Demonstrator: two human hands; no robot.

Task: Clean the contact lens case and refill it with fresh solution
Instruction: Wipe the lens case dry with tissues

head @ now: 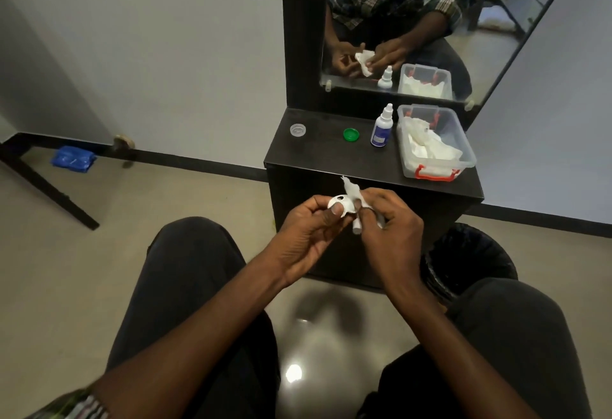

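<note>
My left hand (308, 223) pinched the lens case (341, 208) above my lap while my right hand (387, 220) worked a tissue (352, 192) into it — wiping seemed underway, caps off, refilling from the solution bottle (382, 127) on the counter (318, 150) still ahead

The room is a bit dim, with soft, even light. A bright white spot shines on the shiny floor (293, 373) below the hands, and a soft gray shadow lies just above that spot. Straight lines bend near the edges of the picture. Everything looks a little soft and smeary, not sharp.
</note>
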